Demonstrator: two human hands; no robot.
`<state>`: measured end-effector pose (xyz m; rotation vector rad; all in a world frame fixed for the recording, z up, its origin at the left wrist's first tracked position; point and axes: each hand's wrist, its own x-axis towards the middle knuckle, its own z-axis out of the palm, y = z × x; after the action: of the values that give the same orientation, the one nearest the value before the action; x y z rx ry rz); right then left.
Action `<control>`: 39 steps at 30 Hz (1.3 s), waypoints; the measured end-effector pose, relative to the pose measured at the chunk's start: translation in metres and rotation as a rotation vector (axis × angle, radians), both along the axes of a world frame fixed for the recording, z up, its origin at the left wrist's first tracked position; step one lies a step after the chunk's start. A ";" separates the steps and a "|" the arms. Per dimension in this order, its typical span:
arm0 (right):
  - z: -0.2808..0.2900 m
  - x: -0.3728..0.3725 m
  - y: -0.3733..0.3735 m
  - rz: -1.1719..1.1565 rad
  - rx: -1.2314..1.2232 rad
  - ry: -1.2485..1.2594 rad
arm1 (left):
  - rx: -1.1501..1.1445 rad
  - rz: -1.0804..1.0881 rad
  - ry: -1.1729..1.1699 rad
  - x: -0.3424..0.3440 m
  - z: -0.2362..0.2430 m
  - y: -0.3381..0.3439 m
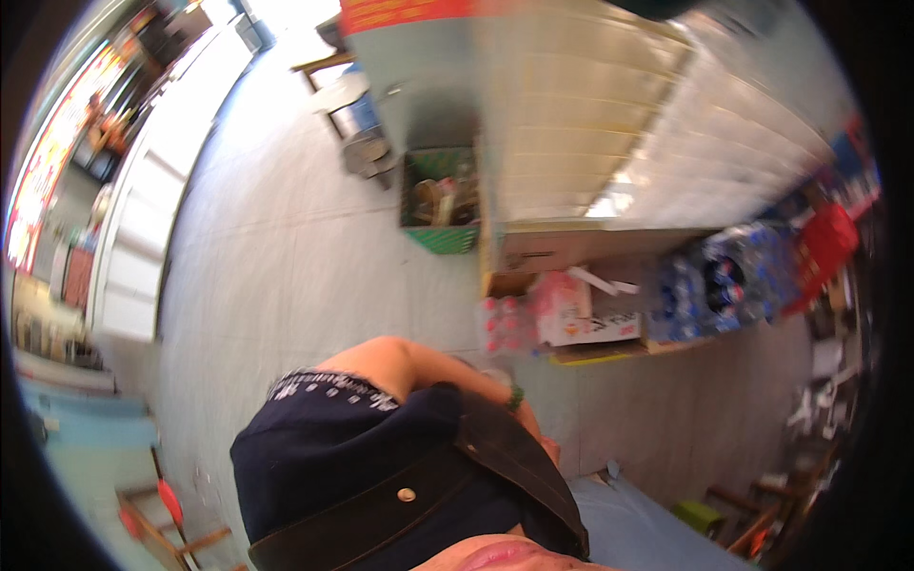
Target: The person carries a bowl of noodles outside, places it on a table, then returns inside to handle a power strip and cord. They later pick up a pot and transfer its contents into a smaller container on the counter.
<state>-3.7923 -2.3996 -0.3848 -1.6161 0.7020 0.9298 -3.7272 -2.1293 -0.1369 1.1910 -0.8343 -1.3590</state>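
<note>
My left forearm (466,371), with a green bracelet (516,400), reaches across my body beyond the dark apron (371,504). My left hand (548,447) is mostly hidden behind the apron's edge, so its fingers and anything in them cannot be made out. It is nearest a pale blue surface (638,528) at the lower right. My right hand is out of view.
Bottle packs (724,281) and cartons (590,314) line a display cooler (581,124), beside a green crate (438,238) and red crate (819,257). A stool (367,152) stands farther back. A white counter (138,247) runs along the left. Wooden chairs (171,533) stand lower left.
</note>
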 end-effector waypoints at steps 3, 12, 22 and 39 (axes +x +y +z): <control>-0.016 0.009 -0.005 0.046 0.176 0.089 | 0.033 -0.069 0.080 0.040 -0.001 -0.015; -0.081 -0.003 -0.136 -0.016 -0.142 0.054 | -0.215 -0.465 -0.132 0.174 0.036 -0.183; -0.132 0.099 -0.427 0.036 -0.173 0.129 | -0.106 -0.693 -0.086 0.300 0.026 -0.496; 0.002 0.349 -0.812 -0.797 -0.179 -0.066 | 0.019 -0.861 -0.239 0.543 0.033 -0.913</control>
<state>-3.4433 -3.2112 -0.3827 -1.3211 1.2783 0.2344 -3.1841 -3.0427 -0.1038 1.0511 -1.6255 -1.9166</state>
